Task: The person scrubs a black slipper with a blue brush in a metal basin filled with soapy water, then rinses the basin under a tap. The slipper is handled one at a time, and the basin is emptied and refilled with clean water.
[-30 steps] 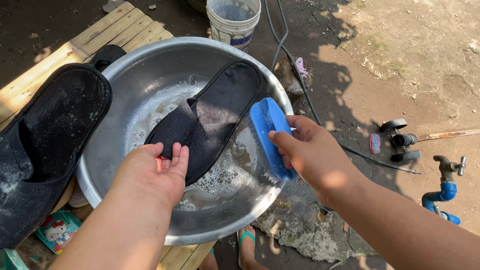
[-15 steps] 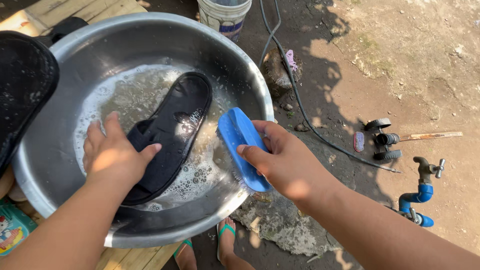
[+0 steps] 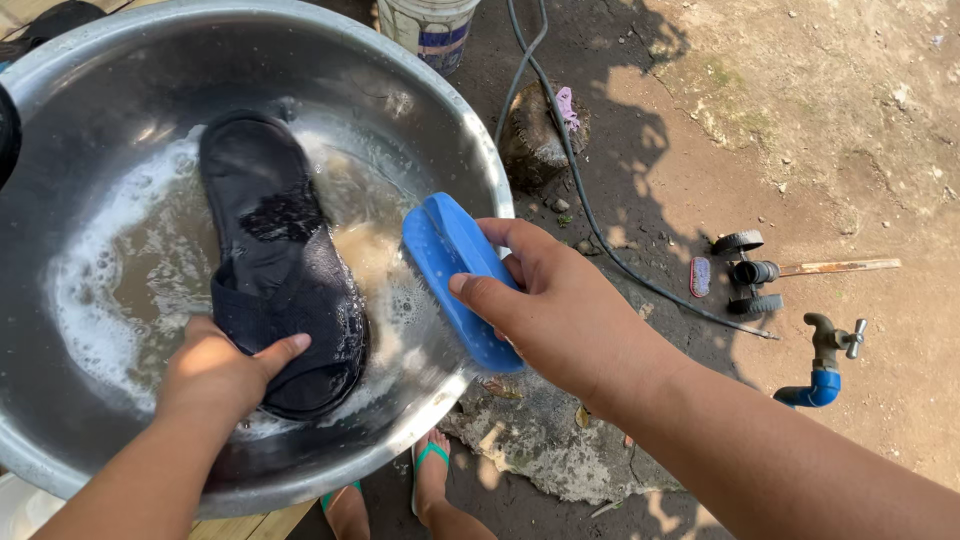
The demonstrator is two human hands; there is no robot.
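Both hands, left [image 3: 222, 372] and right [image 3: 560, 310], curl closed, forearms extended.

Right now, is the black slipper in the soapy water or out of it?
In. The black slipper lies in foamy water inside the metal basin, gripped by the left hand.

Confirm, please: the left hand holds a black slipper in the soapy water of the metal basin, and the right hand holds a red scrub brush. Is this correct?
Not quite: the scrub brush in the right hand is blue, not red, as the head view shows. The rest stands: the left hand holds the black slipper in the soapy water of the metal basin.
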